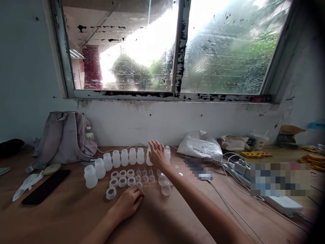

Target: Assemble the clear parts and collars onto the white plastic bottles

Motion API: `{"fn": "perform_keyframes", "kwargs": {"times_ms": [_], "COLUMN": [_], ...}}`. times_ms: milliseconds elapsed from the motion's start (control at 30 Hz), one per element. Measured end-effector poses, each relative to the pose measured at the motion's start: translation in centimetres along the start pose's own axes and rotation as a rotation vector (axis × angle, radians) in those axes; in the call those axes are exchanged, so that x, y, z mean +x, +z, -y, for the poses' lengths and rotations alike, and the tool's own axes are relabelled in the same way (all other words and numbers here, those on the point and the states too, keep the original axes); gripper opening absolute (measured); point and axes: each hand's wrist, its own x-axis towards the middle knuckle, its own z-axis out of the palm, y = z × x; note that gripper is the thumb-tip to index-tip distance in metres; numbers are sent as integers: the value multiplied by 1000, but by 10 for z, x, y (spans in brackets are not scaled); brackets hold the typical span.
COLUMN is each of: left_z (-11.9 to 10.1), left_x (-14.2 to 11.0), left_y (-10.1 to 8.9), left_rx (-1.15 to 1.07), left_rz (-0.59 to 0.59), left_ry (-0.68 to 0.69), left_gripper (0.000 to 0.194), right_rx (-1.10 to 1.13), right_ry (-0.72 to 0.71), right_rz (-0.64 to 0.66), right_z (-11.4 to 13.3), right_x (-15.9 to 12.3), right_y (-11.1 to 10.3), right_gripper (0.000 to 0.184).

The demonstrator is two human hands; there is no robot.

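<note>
My right hand (157, 154) reaches to the back of the table, fingers spread, beside a white baby bottle (148, 156) it partly covers. Whether they touch is unclear. A capped bottle (167, 154) stands just right of it. My left hand (130, 200) rests on the table, fingers curled, with nothing visible in them. Just beyond its fingertips sits a clear bottle nipple (138, 184), and more nipples (145, 177) lie in rows behind. White collar rings (122, 182) are laid out to their left. Several open frosted bottles (124, 157) form a curved row. Clear domed caps (166, 188) stand below my right wrist.
A backpack (66, 135), a black flat case (46, 187) and a white cloth (27, 184) lie left. To the right are a silvery bag (200, 147), a white cable (228, 210), a power strip (281, 205) and yellow items (256, 154). A wall and window stand behind.
</note>
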Motion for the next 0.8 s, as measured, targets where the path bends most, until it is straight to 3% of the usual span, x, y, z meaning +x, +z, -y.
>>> {"fn": "perform_keyframes", "kwargs": {"times_ms": [167,267,433,533,633,800], "left_z": [0,-2,-9,-19,-34,-53], "left_x": [-1,-1,2,12,24,26], "left_y": [0,-1,-8,-19,-31,-40], "left_rx": [13,25,174,323,374,256], "left_rz": [5,-36,-362,-478,-449,-182], "left_ry": [9,34,-31,-67,-53,-36], "left_gripper": [19,22,46,54,54,33], "right_rx": [-146,-107,29,281,593,777], "right_ry": [-6,-30,5,-7,33,19], "right_rz": [184,230,87,19,66,242], "right_z": [-15,-15,0,16,31,32], "right_x": [19,11,-20,-52,-83,-108], "right_y": [19,14,-33,-68,-92,-107], "right_gripper": [35,28,24,24,25,37]}}
